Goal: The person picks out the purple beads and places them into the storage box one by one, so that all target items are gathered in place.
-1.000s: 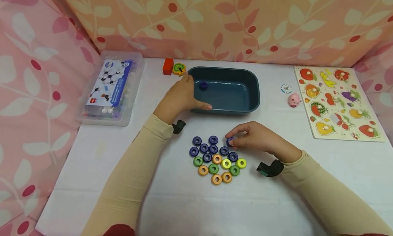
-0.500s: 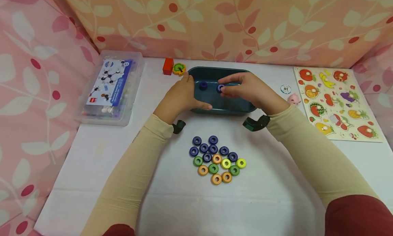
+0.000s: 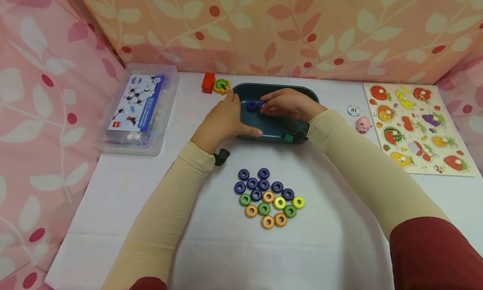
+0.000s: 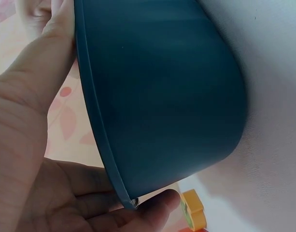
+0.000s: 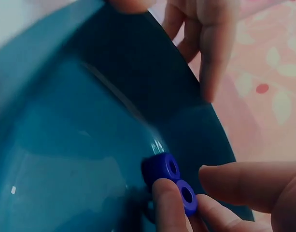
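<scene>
A dark teal tub [image 3: 279, 133] stands at the back middle of the table. My left hand [image 3: 225, 120] grips its left end, with the thumb along the near rim and the fingers at the far rim; the left wrist view shows the tub's outer wall [image 4: 167, 96] close up. Inside the tub, my right hand [image 3: 288, 105] pinches a dark blue ring bead [image 5: 187, 195] between its fingertips. That bead touches another blue ring bead [image 5: 161, 170] lying on the tub's floor. Part of the held bead is hidden by the fingers.
Several blue, green, orange and yellow ring beads [image 3: 264, 208] lie in front of the tub. Left is a clear plastic case [image 3: 137, 105]; a red block [image 3: 208, 83] and tree piece [image 3: 222, 86] stand behind. Right are a pig figure [image 3: 363, 125], round token [image 3: 353, 110] and fruit puzzle board [image 3: 419, 128].
My right hand has picked up a blue ring bead from the group and carried it into the tub, then leftward beside the other bead. The left hand has stayed on the tub.
</scene>
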Available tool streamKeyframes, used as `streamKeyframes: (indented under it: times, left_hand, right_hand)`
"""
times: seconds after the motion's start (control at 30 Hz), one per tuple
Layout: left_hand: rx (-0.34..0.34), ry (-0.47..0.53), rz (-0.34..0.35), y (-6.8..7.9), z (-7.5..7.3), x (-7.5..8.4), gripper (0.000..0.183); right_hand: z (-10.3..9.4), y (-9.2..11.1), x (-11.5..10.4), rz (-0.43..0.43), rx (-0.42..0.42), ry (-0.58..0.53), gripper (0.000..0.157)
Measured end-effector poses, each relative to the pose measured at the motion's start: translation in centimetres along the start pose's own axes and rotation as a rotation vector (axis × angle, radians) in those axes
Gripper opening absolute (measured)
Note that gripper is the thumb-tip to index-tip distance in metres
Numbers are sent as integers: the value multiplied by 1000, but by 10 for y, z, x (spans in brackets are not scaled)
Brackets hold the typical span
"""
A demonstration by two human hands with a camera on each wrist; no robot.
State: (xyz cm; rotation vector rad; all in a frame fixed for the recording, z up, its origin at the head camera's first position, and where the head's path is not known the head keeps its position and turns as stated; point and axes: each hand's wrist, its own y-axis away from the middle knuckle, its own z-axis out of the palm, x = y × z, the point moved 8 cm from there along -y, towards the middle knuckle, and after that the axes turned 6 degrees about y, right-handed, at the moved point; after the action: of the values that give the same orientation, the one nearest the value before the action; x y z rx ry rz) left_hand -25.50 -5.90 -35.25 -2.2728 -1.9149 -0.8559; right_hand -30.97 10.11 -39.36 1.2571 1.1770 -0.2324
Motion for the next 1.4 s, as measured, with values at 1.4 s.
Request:
streamKeyframes:
  times: [1.4]
  left_hand:
    - [6,13,-2,0,-1,1,137]
  right_hand:
    - [81,95,74,-234,-139,489,36]
